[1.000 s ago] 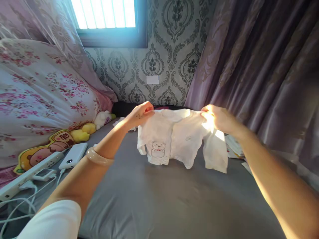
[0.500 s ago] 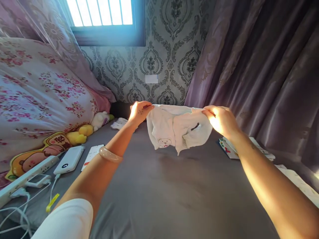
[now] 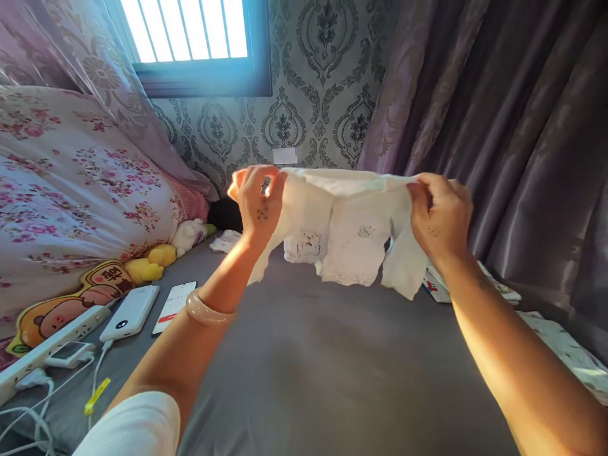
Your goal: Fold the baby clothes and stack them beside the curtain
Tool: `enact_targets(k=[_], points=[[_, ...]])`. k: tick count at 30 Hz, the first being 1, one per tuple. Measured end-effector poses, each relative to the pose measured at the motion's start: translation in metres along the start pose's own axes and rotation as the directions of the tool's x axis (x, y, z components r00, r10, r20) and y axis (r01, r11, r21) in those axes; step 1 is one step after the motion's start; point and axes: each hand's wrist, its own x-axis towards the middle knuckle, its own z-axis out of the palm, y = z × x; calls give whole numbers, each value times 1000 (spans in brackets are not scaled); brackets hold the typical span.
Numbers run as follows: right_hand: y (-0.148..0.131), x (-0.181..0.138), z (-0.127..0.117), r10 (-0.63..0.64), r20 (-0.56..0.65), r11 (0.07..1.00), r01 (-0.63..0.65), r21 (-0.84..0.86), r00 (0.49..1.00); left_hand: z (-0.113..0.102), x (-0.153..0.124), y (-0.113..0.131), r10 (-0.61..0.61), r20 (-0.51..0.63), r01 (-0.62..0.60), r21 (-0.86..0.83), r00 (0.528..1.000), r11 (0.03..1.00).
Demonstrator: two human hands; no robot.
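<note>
Overhead of the grey-sheeted bed (image 3: 304,380), a small white cotton baby top (image 3: 349,228) with a bear print hung in the air, stretched between two hands. No box, bag or tray showed, so nothing lay inside anything. At the garment's one shoulder, the left hand (image 3: 259,202) had its fingers (image 3: 275,187) pinched shut on the cloth; at the other shoulder the right hand (image 3: 439,215) had its fingers (image 3: 420,193) curled and clamped on the fabric likewise. So held, the top's long axis ran level from side to side, its neckline edge uppermost and its hem and sleeves drooping toward the bed, front panels facing the wearer of the camera. Beside the left forearm, on the sheet, lay a white power bank (image 3: 130,311) and a phone (image 3: 175,306).
</note>
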Motion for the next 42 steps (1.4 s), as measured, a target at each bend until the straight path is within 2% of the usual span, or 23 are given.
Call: enact_targets(k=[1,2,3,4,5,8,11,15,17,19,22,24,26,29,37,42], points=[[-2,-1,-1,-56,-15,998,56,-15,998,0,-3,2,57,-4,-57,19,998,998],[-2,-1,0,-139,51,990,139,-16,989,0,-6,3,114,54,-115,25,992,993],[-1,-2,1,-230,166,972,233,1,959,2,-8,1,152,141,-156,19,978,988],[1,-2,2,-299,265,952,304,23,917,3,-11,-1,157,216,-163,9,964,987],[5,-2,4,-323,309,943,330,29,894,3,-12,-4,130,249,-135,2,960,991],[16,0,7,-207,192,975,219,-43,959,3,-9,-11,10,228,5,-67,974,998],[21,1,7,-241,314,967,256,-7,918,3,-1,-12,35,348,46,-219,937,975],[18,2,8,-167,295,978,196,-71,941,6,3,-11,5,404,123,-291,915,949],[16,1,8,-174,359,978,203,-44,917,8,0,-14,4,473,153,-293,881,944],[14,1,9,-141,361,986,162,-29,922,10,-3,-19,-53,452,207,-299,890,931],[12,0,7,-33,370,999,24,27,928,11,-6,-25,-138,404,289,-342,904,894],[10,0,6,32,385,995,-67,78,922,11,-6,-26,-166,414,337,-384,895,860],[8,-1,5,108,331,985,-147,95,937,10,-7,-24,-201,426,387,-412,882,825],[5,-1,5,136,338,979,-179,97,931,11,-10,-23,-218,450,415,-403,866,816],[1,-6,9,155,338,985,-173,23,928,11,-20,-20,-175,393,286,-243,903,927],[-10,-12,0,157,300,986,-164,-2,941,5,-28,-4,-91,279,127,-114,956,985]])
